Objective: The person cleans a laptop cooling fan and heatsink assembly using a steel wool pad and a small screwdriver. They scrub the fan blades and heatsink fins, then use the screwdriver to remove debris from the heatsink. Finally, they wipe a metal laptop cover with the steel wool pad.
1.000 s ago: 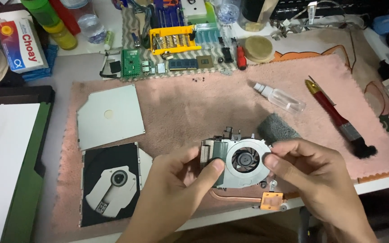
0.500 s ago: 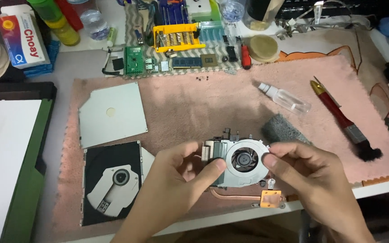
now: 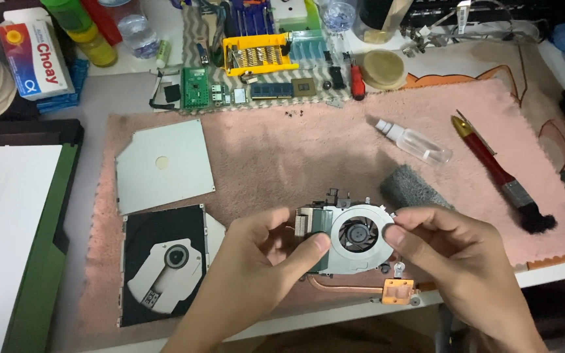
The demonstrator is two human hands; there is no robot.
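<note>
Over the pink mat [image 3: 282,163] on the counter, your left hand [image 3: 263,261] and right hand [image 3: 452,255] now grip the laptop cooling fan [image 3: 354,238] by opposite edges, raised slightly nearer you than a second ago, open disc drive [image 3: 165,265] alongside.

The fan assembly [image 3: 354,238] sits near the mat's [image 3: 282,157] front edge. Left of it lies the open drive [image 3: 165,265], the metal cover [image 3: 163,165] behind that. Right of the fan lie the bottle [image 3: 416,142] and brush [image 3: 501,175].
</note>
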